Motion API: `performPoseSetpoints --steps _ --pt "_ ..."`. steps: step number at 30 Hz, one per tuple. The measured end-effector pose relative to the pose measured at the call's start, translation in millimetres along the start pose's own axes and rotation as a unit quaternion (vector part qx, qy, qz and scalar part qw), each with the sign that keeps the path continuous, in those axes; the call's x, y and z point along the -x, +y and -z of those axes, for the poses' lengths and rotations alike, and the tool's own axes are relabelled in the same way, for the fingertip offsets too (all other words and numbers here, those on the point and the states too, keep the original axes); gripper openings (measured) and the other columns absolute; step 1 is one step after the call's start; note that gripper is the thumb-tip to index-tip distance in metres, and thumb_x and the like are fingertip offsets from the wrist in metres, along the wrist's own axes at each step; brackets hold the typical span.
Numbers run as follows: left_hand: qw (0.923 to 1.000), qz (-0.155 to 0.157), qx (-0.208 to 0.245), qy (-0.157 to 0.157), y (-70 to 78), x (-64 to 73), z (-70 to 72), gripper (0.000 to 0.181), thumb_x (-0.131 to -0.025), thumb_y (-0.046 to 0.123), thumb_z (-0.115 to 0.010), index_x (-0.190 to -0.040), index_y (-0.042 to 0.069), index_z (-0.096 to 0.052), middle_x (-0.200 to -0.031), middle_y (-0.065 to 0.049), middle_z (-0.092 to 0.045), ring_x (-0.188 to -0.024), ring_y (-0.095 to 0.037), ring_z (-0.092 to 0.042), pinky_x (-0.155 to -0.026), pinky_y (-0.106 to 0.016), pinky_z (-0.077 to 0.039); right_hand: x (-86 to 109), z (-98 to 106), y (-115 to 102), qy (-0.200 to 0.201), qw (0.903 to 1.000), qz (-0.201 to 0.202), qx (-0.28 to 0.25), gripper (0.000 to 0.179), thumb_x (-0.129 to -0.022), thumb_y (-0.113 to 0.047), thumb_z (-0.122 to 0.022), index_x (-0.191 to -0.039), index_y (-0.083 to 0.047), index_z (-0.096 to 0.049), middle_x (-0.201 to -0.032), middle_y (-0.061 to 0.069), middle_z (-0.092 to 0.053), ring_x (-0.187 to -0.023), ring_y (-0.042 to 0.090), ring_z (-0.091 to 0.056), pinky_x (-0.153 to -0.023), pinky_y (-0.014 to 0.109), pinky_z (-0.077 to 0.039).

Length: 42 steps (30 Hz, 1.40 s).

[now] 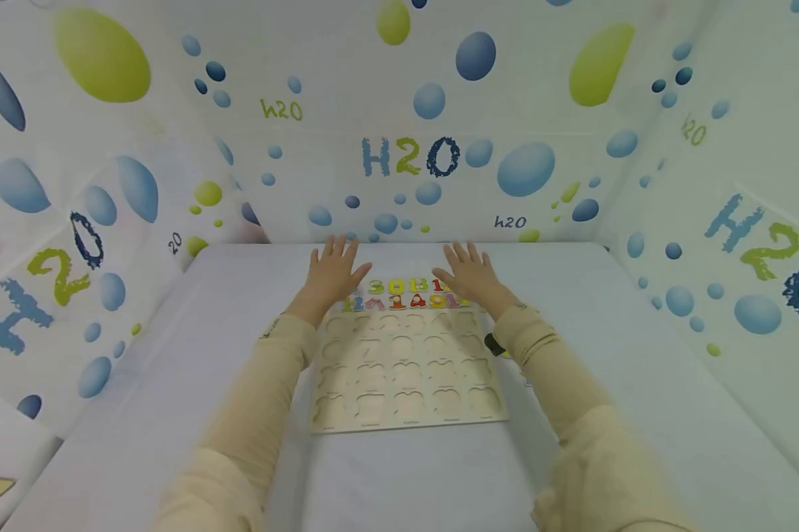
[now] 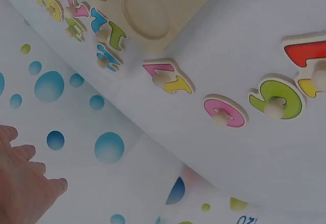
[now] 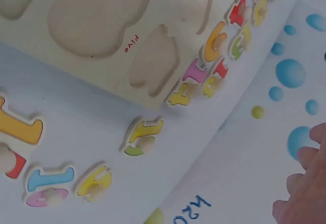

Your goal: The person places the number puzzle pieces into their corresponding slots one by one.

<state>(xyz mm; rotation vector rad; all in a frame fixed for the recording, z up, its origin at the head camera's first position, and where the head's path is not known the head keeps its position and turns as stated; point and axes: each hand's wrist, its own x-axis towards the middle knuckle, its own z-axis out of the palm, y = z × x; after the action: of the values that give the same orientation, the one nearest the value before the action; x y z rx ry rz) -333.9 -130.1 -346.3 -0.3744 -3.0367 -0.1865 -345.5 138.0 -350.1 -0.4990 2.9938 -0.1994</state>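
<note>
My left hand reaches out above the far left of the table, palm down with fingers spread. The right hand mirrors it on the other side, fingers also spread and holding nothing. Between and below them lie two rows of colourful wooden number pieces, among them a yellow zero and a red four. Nearer sits a wooden puzzle board with its recesses bare. In the left wrist view, a pink zero and other knobbed pieces lie beside the board; the right wrist view shows more, including a yellow piece.
The white table ends at a patterned cloth wall printed with blue and green drops, which also closes in both sides. A small black object shows at the right sleeve, with number pieces partly hidden by that arm.
</note>
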Motion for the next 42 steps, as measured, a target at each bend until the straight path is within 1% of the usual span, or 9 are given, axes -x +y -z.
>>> performPoseSetpoints --steps 6,12,17,20,25,30,34,38,42 --pt "0.9992 -0.027 0.018 0.026 -9.3 9.5 11.0 0.067 -0.100 0.046 -0.032 -0.149 0.004 -0.017 -0.153 -0.021 -0.008 -0.139 -0.036 0.001 -0.106 -0.058 -0.007 14.8 7.4 3.2 0.024 0.9989 0.040 0.009 0.070 -0.100 -0.049 -0.027 -0.150 -0.007 -0.002 -0.155 0.013 0.003 -0.138 0.033 0.011 -0.107 0.053 0.006" --pt "0.9970 -0.038 0.049 0.045 -20.0 30.3 16.3 0.067 -0.100 0.045 -0.036 -0.149 0.004 -0.018 -0.153 -0.020 -0.009 -0.139 -0.034 0.002 -0.106 -0.058 -0.003 50.2 5.4 7.7 0.055 0.9942 0.092 -0.013 0.071 -0.100 -0.046 -0.034 -0.150 -0.005 -0.005 -0.154 0.016 -0.003 -0.138 0.034 0.006 -0.107 0.055 0.002" --pt "0.9944 -0.044 0.074 0.061 -31.9 49.7 17.7 0.067 -0.100 0.043 -0.037 -0.148 0.001 -0.018 -0.152 -0.022 -0.010 -0.138 -0.036 0.002 -0.105 -0.060 -0.003 78.4 -5.5 11.1 0.066 0.9915 0.104 -0.041 0.075 -0.098 -0.048 -0.037 -0.150 -0.005 -0.004 -0.154 0.015 -0.004 -0.139 0.032 0.005 -0.107 0.055 0.001" --pt "0.9921 -0.044 0.095 0.069 -38.3 63.9 17.7 0.067 -0.100 0.043 -0.036 -0.148 0.000 -0.017 -0.151 -0.024 -0.009 -0.138 -0.038 0.003 -0.105 -0.061 -0.004 93.4 -14.3 14.9 0.063 0.9892 0.109 -0.074 0.077 -0.098 -0.050 -0.038 -0.150 -0.005 -0.003 -0.155 0.014 -0.004 -0.139 0.033 0.003 -0.107 0.056 0.000" --pt "0.9860 -0.036 0.147 0.069 -47.7 94.2 15.4 0.067 -0.100 0.039 -0.038 -0.146 -0.004 -0.018 -0.150 -0.028 -0.009 -0.136 -0.043 0.001 -0.102 -0.065 -0.006 118.5 -27.9 17.0 0.030 0.9836 0.105 -0.143 0.084 -0.095 -0.049 -0.046 -0.150 -0.007 0.001 -0.155 0.013 -0.003 -0.139 0.034 -0.004 -0.107 0.057 -0.005" --pt "0.9825 -0.016 0.177 0.056 -61.4 125.3 6.9 0.068 -0.100 0.039 -0.040 -0.146 -0.006 -0.018 -0.148 -0.031 -0.010 -0.135 -0.047 -0.001 -0.101 -0.066 -0.008 138.4 -44.8 18.6 0.011 0.9831 0.114 -0.143 0.096 -0.088 -0.047 -0.061 -0.150 -0.006 0.000 -0.154 0.015 -0.008 -0.138 0.034 -0.011 -0.107 0.055 -0.008" --pt "0.9829 0.001 0.177 0.052 -71.1 150.5 0.3 0.068 -0.097 0.034 -0.051 -0.144 -0.007 -0.024 -0.146 -0.033 -0.015 -0.133 -0.050 -0.010 -0.099 -0.066 -0.016 151.5 -58.0 21.7 -0.017 0.9824 0.116 -0.146 0.104 -0.080 -0.048 -0.069 -0.151 -0.007 -0.004 -0.153 0.015 -0.014 -0.137 0.032 -0.016 -0.106 0.055 -0.013" --pt "0.9853 0.022 0.163 0.048 -79.2 172.4 -5.2 0.062 -0.090 0.022 -0.064 -0.137 -0.008 -0.038 -0.142 -0.034 -0.024 -0.126 -0.053 -0.024 -0.092 -0.067 -0.028 157.7 -68.4 23.0 -0.055 0.9799 0.119 -0.150 0.107 -0.076 -0.052 -0.071 -0.151 -0.008 -0.007 -0.153 0.012 -0.017 -0.137 0.029 -0.019 -0.106 0.055 -0.018" --pt "0.9877 0.039 0.148 0.035 -85.5 183.9 -10.5 0.050 -0.085 0.016 -0.069 -0.126 -0.007 -0.051 -0.122 -0.031 -0.046 -0.104 -0.046 -0.051 -0.079 -0.056 -0.047 160.5 -74.3 23.9 -0.064 0.9795 0.129 -0.140 0.107 -0.076 -0.054 -0.070 -0.150 -0.005 -0.010 -0.152 0.015 -0.020 -0.136 0.031 -0.022 -0.105 0.058 -0.015"
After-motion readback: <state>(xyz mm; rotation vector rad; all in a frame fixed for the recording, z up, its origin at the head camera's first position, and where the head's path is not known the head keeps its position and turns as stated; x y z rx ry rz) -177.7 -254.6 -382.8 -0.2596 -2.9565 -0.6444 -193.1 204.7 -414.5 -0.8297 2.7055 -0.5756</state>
